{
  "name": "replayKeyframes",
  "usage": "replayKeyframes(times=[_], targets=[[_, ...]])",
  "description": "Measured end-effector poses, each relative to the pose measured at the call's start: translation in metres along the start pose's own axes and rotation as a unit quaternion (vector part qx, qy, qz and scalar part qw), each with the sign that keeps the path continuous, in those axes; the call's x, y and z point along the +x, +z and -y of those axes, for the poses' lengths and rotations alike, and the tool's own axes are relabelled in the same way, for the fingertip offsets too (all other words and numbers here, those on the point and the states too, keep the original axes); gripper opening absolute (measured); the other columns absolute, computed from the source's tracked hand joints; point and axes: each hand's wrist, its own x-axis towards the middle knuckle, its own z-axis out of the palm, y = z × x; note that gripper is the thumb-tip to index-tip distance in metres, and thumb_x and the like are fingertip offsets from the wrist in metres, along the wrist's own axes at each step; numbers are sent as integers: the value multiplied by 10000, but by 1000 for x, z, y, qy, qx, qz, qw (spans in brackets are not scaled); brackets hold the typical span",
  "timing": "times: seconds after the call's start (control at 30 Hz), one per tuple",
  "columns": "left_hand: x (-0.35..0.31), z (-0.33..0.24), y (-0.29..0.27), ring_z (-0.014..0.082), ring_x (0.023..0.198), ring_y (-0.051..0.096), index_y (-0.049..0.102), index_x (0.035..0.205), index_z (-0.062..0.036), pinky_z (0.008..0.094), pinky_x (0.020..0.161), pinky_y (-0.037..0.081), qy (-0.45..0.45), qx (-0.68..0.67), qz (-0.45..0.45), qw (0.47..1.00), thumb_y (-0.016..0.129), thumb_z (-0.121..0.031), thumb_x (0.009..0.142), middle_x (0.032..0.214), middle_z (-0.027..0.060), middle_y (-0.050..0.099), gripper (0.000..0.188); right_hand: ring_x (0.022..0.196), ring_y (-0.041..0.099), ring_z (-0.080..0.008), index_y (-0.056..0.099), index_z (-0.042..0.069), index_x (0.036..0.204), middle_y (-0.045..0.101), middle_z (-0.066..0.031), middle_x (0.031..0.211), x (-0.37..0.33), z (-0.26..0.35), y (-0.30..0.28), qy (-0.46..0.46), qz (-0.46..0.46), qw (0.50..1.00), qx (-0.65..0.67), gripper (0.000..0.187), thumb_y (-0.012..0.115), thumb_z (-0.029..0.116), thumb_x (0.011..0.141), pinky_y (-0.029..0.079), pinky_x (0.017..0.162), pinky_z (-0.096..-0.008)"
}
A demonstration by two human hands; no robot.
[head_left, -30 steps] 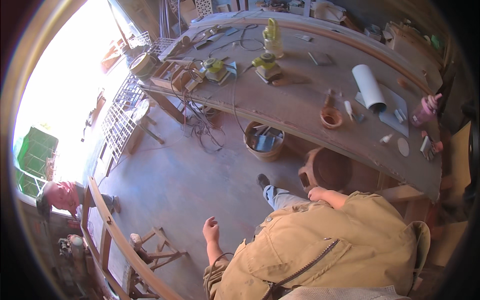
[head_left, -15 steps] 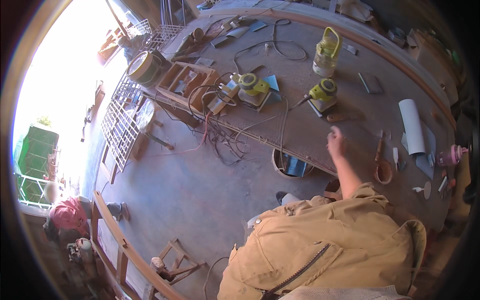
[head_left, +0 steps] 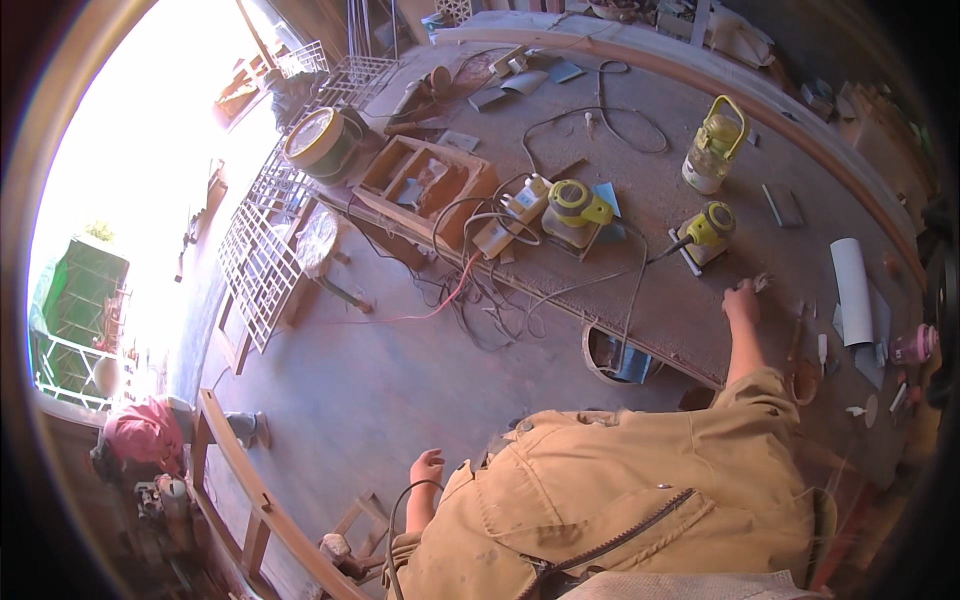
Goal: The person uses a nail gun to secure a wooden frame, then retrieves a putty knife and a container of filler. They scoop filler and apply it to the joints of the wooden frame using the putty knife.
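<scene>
My right hand (head_left: pixel 741 304) reaches over the dusty workbench (head_left: pixel 640 295), its fingers closed on a small wooden-handled tool (head_left: pixel 763 283) whose pale, frayed-looking end sticks out; its exact kind is too blurred to tell. Just beyond it sits a yellow-green sander (head_left: pixel 708 229) with its cord running left. Off the bench and low on the left, my left hand (head_left: pixel 427 467) hangs over the floor with loosely bent fingers and nothing visible in it. A dark cable (head_left: pixel 398 505) arcs across beside its wrist.
A second sander (head_left: pixel 577 207), a power strip (head_left: pixel 510 222), a wooden box (head_left: pixel 425 185) and a jug (head_left: pixel 712 150) stand on the bench. To the right lie a white roll (head_left: pixel 850 290) and a pink bottle (head_left: pixel 912 345). A person in pink headwear (head_left: pixel 145 432) bends beyond a wooden frame (head_left: pixel 245 490).
My right hand has moved to the wooden-handled tool beside the sander and closed on it. My left hand has come into view at the lower left. The whole view has shifted, moving the bench rightward.
</scene>
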Motion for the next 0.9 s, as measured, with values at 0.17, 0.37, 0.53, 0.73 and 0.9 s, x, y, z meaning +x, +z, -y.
replayKeyframes(times=[0.17,0.37,0.53,0.73,0.9], targets=[[23,-1,-8,165,852,614,595,1081,-86,275,765,478,-1,-7,62,998,653,-111,724,923,97,652,363,527,565,-172,429,102,1054,575,-126,765,-56,-17,-22,84,-105,857,498,304,520,183,776,458,428,-268],[65,57,-21,149,795,621,594,1057,-66,265,728,489,47,-111,102,987,562,-19,686,844,91,658,375,492,524,-132,324,67,1069,573,-147,808,-179,74,-56,-110,-29,733,670,343,473,314,884,428,409,-230],[78,-22,-26,141,745,610,597,1049,-63,263,684,483,133,-20,76,988,484,18,702,825,88,656,373,525,514,-119,291,108,1093,554,-148,862,-236,100,-71,-218,172,639,718,216,399,143,910,408,436,-213],[55,-158,-33,142,758,597,586,1064,-49,246,692,457,280,2,57,958,469,24,733,836,86,640,359,513,468,-89,288,93,1089,545,-137,852,-270,99,-76,-257,242,635,687,209,393,110,909,395,459,-204],[3,-269,-23,89,794,555,568,1098,-12,226,710,442,308,-53,192,930,520,-72,838,875,42,620,271,576,518,-118,325,75,1090,557,-122,854,-287,102,-62,-290,312,666,612,236,434,66,881,441,517,-258]])
